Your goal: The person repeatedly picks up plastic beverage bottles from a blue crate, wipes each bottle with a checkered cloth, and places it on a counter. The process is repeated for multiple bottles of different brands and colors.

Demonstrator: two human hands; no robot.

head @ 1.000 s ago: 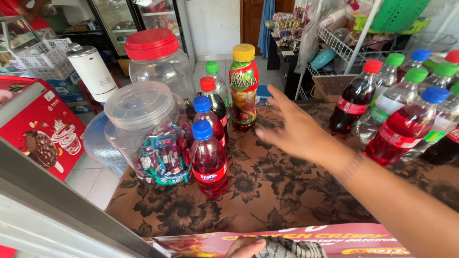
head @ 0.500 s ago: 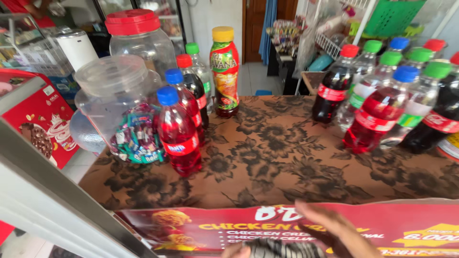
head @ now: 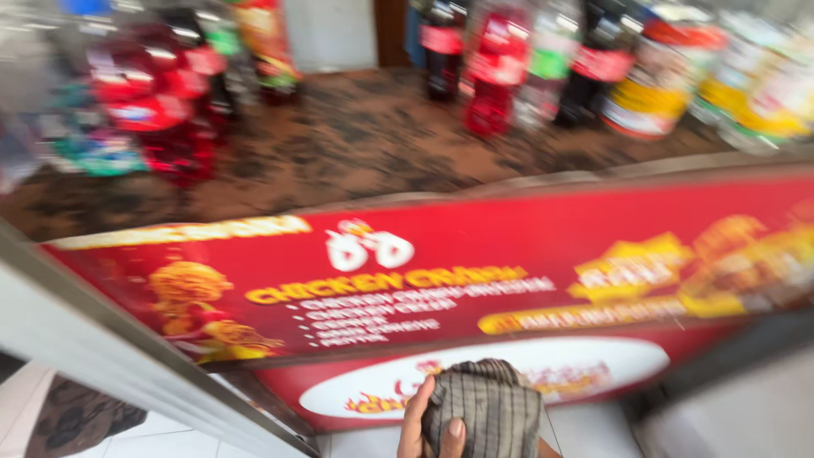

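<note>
Head view: below the red banner [head: 475, 271] edging the counter [head: 356, 161], we clutch a striped cloth [head: 487, 411] in one hand [head: 424, 424], fingers wrapped around it; which hand, we cannot tell. Bottles [head: 500, 68] stand beyond.

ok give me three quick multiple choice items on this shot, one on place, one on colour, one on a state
1. Where is the checked cloth?
A. bottom centre, below the banner
B. on the counter among the bottles
C. top right

2. What is the banner's main colour?
A. blue
B. red
C. green

3. What is the hand at the bottom edge doing?
A. lying flat, empty
B. pointing at a bottle
C. gripping the cloth

Key: 1 A, it sits low in the frame under the banner. 2 B, red fills its face. 3 C, fingers and thumb wrap the cloth.
</note>
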